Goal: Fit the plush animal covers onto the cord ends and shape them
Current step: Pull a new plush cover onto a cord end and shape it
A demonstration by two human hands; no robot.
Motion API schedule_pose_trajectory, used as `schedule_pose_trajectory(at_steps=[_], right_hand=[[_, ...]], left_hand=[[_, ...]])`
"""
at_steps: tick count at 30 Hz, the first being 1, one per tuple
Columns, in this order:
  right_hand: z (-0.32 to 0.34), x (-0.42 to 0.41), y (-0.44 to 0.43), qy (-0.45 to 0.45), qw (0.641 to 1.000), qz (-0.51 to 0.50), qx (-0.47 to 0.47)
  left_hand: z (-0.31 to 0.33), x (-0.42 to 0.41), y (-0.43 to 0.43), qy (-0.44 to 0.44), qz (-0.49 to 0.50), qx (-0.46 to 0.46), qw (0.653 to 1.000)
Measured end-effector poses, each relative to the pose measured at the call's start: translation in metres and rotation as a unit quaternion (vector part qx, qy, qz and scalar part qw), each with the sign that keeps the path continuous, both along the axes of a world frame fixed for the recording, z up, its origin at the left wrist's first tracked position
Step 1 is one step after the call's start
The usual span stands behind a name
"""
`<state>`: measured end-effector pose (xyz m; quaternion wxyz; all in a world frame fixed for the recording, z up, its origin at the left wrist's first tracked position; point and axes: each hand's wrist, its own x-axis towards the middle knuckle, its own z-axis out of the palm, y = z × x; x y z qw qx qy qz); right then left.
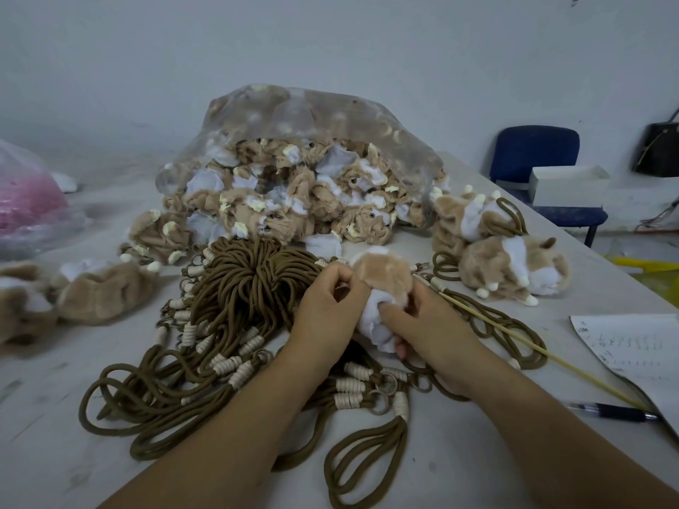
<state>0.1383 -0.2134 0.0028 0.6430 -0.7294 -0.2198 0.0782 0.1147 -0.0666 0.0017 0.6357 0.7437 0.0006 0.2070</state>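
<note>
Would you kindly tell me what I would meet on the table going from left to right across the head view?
Pink-filled bag → flat plush covers → brown cord bundle → plush cover being fitted → finished plush animals → written sheet.

Plush cover (382, 277): tan back, white underside, bunched. It is held up between both hands; the left hand (327, 306) pinches the tan edge and the right hand (426, 325) grips the white part.
Brown cords (253, 288): a looped bundle with cream-wrapped ends and rings, lying on the counter (459, 453) under and left of the hands.
Unfitted covers (294, 200): a crumpled heap beyond the hands.
Finished plush animals (514, 266): cord loops showing, beyond and right of the right hand.
</note>
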Motion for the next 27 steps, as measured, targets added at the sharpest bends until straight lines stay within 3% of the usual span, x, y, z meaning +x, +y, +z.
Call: schedule_pose_trajectory(at_steps=[4, 8, 13, 20, 27], right_hand=[[-0.003, 0.003, -0.004, 0.016, 0.999, -0.038, 0.023], [-0.005, 0.005, -0.002, 0.019, 0.998, -0.056, 0.004], [-0.006, 0.008, -0.008, 0.021, 0.998, -0.056, 0.026], [-0.004, 0.006, -0.007, 0.017, 0.999, -0.023, 0.040], [0.005, -0.001, -0.008, -0.015, 1.000, -0.006, -0.013]], left_hand=[[0.004, -0.005, -0.004, -0.045, -0.027, 0.042, 0.998], [0.009, -0.008, 0.000, -0.042, -0.083, 0.023, 0.995], [0.009, -0.010, -0.003, 0.044, -0.183, -0.036, 0.981], [0.005, -0.005, -0.001, 0.106, -0.200, -0.179, 0.957], [-0.002, -0.004, -0.002, 0.107, -0.118, -0.070, 0.985]])
